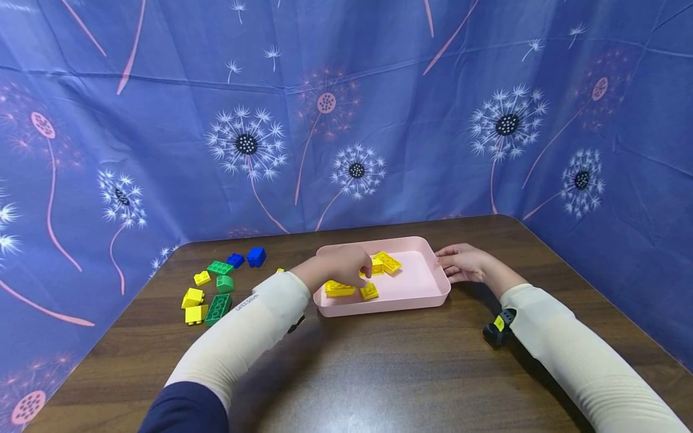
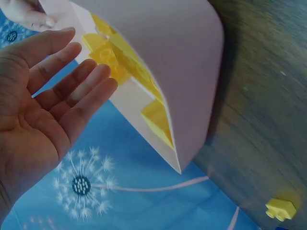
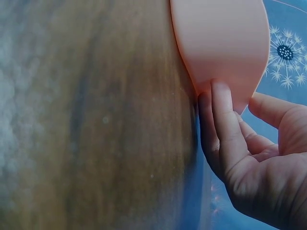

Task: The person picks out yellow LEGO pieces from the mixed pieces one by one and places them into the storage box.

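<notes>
A shallow pink tray [image 1: 428, 282] on the wooden table holds several yellow toy building bricks [image 1: 339, 289]. My left hand [image 1: 346, 264] is over the tray's left half, above the bricks. The left wrist view shows its palm bare and its fingers [image 2: 72, 88] slightly bent, with nothing in them. At the tray's right end, my right hand [image 1: 462, 263] holds the tray. In the right wrist view its thumb is at the rim and its fingertips [image 3: 220, 88] rest low on the outer wall. My left hand partly hides the bricks beneath it.
Left of the tray lie loose green bricks [image 1: 218, 309], yellow bricks [image 1: 193, 297] and blue bricks [image 1: 257, 257]. One more yellow brick [image 2: 281, 209] lies near the tray's left end, mostly hidden behind my left arm in the head view. A blue dandelion-print curtain [image 1: 411, 120] hangs behind the table.
</notes>
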`<state>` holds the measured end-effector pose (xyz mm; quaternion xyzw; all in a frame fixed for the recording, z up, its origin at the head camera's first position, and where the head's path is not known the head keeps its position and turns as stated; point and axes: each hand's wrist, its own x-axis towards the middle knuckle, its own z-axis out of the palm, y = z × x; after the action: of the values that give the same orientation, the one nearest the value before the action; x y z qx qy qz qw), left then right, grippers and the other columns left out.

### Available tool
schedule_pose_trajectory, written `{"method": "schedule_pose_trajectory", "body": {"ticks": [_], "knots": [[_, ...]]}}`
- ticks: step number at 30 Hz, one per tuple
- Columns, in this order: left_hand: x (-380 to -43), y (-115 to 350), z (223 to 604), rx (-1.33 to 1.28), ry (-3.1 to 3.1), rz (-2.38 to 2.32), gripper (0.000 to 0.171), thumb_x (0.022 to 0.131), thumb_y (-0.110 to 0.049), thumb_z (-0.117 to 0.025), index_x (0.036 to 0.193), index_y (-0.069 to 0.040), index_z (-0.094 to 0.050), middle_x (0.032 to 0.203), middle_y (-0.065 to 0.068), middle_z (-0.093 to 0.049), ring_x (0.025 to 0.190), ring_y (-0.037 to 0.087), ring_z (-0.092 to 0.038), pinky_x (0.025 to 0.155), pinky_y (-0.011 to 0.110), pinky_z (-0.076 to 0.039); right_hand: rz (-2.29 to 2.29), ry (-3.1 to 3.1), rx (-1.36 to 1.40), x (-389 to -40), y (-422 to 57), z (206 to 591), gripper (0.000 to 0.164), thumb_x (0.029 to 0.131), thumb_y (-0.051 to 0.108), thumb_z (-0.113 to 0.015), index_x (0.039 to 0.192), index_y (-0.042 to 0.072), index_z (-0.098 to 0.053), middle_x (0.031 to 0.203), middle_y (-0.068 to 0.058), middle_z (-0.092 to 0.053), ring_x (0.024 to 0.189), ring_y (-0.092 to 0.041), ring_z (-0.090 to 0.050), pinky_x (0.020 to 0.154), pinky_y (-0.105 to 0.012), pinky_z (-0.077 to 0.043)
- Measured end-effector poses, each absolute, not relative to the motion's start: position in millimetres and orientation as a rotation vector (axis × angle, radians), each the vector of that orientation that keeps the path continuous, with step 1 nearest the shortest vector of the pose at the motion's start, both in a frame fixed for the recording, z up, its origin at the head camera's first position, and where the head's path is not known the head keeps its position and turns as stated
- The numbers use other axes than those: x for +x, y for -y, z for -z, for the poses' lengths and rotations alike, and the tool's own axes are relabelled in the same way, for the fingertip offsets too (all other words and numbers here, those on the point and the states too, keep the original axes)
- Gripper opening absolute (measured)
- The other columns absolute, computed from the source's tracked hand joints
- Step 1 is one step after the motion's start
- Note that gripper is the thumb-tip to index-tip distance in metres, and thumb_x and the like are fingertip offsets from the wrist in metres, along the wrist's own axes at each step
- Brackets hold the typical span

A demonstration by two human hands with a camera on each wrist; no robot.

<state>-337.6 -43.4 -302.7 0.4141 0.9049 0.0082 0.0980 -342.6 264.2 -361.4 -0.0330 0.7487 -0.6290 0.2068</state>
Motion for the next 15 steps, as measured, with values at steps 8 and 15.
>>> {"method": "schedule_pose_trajectory", "body": {"ticks": [8, 15], "knots": [[-329, 79, 288, 1.208, -2.705, -0.116, 0.031, 0.083, -0.012, -0.075, 0.113, -0.005, -0.071, 0.105, 0.008, -0.069, 0.092, 0.019, -0.059, 0.087, 0.033, -0.050, 1.743, -2.090, -0.105, -345, -265, 362, 0.050, 0.098, 0.004, -0.050, 0.139, -0.015, -0.029, 0.093, -0.008, -0.067, 0.080, -0.016, -0.067, 0.070, -0.034, -0.058], [-323, 114, 282, 1.126, -2.700, -0.226, 0.043, 0.078, -0.001, -0.078, 0.120, -0.007, -0.068, 0.120, 0.009, -0.066, 0.101, 0.027, -0.064, 0.085, 0.033, -0.054, 1.737, -2.095, -0.105, -345, -265, 363, 0.052, 0.098, 0.005, -0.051, 0.140, -0.016, -0.027, 0.093, -0.008, -0.066, 0.080, -0.015, -0.066, 0.070, -0.034, -0.058]]}}
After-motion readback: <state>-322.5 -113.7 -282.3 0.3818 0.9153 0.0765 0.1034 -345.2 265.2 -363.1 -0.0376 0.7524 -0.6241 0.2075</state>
